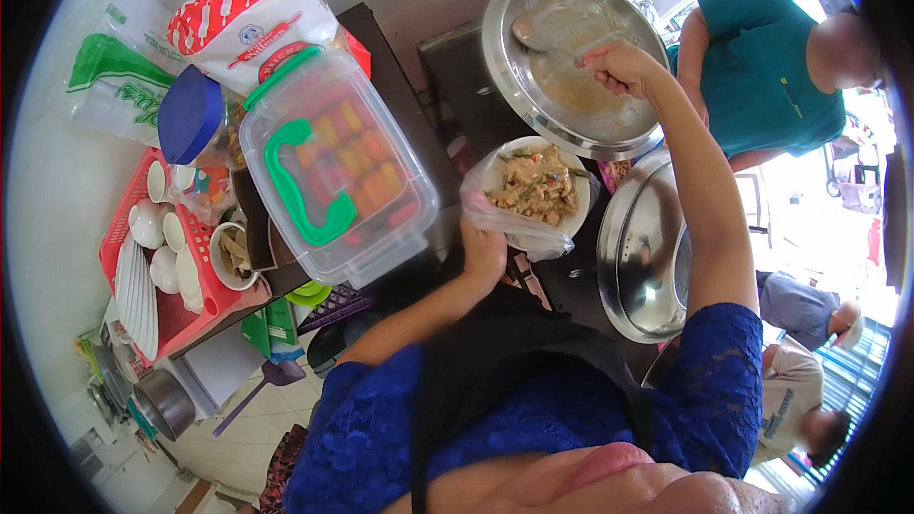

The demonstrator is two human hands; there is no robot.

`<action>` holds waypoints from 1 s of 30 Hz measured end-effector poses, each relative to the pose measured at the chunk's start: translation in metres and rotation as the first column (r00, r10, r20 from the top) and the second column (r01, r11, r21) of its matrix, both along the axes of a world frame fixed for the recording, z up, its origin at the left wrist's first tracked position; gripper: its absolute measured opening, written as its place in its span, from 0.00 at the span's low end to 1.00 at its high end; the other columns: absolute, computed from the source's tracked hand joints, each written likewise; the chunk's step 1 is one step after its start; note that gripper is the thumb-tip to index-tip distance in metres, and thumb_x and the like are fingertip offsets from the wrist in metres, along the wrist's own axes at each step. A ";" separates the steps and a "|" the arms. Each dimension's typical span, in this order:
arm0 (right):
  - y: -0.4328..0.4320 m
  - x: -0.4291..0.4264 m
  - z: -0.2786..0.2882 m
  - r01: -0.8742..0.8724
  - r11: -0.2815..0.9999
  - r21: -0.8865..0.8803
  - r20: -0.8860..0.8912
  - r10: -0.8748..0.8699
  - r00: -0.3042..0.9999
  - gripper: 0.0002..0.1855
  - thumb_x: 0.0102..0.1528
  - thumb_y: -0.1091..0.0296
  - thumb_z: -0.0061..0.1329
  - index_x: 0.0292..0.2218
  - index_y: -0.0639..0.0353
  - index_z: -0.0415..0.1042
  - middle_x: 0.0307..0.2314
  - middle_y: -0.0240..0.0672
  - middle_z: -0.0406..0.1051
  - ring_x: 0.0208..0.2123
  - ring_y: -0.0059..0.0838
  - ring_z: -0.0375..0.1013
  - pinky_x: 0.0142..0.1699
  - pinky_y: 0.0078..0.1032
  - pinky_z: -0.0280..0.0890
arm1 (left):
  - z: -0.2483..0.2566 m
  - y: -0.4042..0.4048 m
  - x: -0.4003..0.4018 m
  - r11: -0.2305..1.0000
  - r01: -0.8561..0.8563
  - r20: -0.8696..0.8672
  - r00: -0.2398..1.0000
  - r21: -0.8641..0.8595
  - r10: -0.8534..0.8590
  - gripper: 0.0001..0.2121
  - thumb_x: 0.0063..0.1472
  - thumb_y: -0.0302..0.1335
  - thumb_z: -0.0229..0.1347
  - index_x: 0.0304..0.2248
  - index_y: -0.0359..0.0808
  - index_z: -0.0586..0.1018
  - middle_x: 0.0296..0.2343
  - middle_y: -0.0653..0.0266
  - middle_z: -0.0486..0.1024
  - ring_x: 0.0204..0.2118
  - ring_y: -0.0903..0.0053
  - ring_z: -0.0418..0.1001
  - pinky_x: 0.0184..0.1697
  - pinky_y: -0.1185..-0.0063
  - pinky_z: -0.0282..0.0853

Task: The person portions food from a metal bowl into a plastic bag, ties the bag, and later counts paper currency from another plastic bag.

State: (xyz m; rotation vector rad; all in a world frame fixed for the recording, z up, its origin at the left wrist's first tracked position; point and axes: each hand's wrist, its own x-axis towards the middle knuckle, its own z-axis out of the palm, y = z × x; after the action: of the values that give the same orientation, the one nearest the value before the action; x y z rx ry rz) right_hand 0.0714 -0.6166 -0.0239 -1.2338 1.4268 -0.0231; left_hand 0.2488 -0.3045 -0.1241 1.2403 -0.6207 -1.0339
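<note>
My right hand [618,70] is closed on the handle of a metal serving spoon [530,34], whose bowl rests inside a large round metal pan [504,89]. Sauce coats the pan's bottom. Lower and to the left, my left hand [484,251] holds a white plate [580,218] from beneath, with clear plastic around the plate. A creamy stew with green vegetable pieces [539,189] lies on the plate. Just right of the plate is a large shiny metal lid or pan [639,257], partly behind my right arm.
A clear plastic box with green handles [400,228] stands at the left. Beyond it are a blue-lidded jar [190,114], printed plastic bags [285,7] and a red dish basket [171,339] with bowls and plates. A person in a green shirt [771,71] stands close behind the pan.
</note>
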 end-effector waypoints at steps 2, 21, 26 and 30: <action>-0.012 -0.006 -0.008 0.063 0.998 -0.027 0.028 -0.062 0.998 0.13 0.56 0.66 0.46 0.41 0.57 0.76 0.15 0.25 0.63 0.13 0.15 0.57 0.16 0.17 0.50 | 0.001 0.005 0.005 0.999 0.046 0.097 0.994 0.014 -0.047 0.23 0.71 0.42 0.35 0.48 0.29 0.67 0.42 0.57 0.70 0.45 0.76 0.68 0.48 0.76 0.65; 0.199 -0.040 0.132 -0.490 0.206 -0.847 -0.417 0.316 0.853 0.12 0.52 0.77 0.50 0.40 0.65 0.75 0.20 0.38 0.68 0.25 0.35 0.70 0.33 0.31 0.65 | 0.000 0.009 -0.003 0.982 -0.182 0.053 0.982 -0.044 0.184 0.20 0.70 0.41 0.37 0.36 0.31 0.70 0.30 0.61 0.70 0.36 0.78 0.66 0.41 0.76 0.65; 0.274 -0.029 0.152 -0.619 -0.120 -0.776 -0.631 0.154 0.760 0.19 0.43 0.78 0.49 0.39 0.57 0.74 0.23 0.32 0.65 0.31 0.34 0.68 0.34 0.31 0.66 | -0.006 0.019 0.005 0.997 -0.060 -0.091 0.994 -0.042 0.056 0.26 0.68 0.49 0.38 0.49 0.31 0.64 0.43 0.57 0.69 0.45 0.73 0.70 0.49 0.73 0.68; 0.291 -0.034 0.145 -0.640 -0.137 -0.756 -0.654 0.126 0.746 0.17 0.45 0.77 0.50 0.39 0.55 0.74 0.23 0.30 0.65 0.29 0.31 0.67 0.32 0.31 0.66 | -0.004 0.025 0.002 0.996 -0.086 -0.110 0.990 0.010 0.086 0.26 0.68 0.49 0.38 0.50 0.32 0.63 0.44 0.57 0.69 0.45 0.72 0.70 0.49 0.72 0.69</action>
State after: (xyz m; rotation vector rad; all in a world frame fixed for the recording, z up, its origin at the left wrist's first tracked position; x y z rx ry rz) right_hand 0.0373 -0.3257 0.1215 -3.1262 1.1037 -0.5121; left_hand 0.2508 -0.2793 -0.1284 1.1959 -0.4751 -1.0252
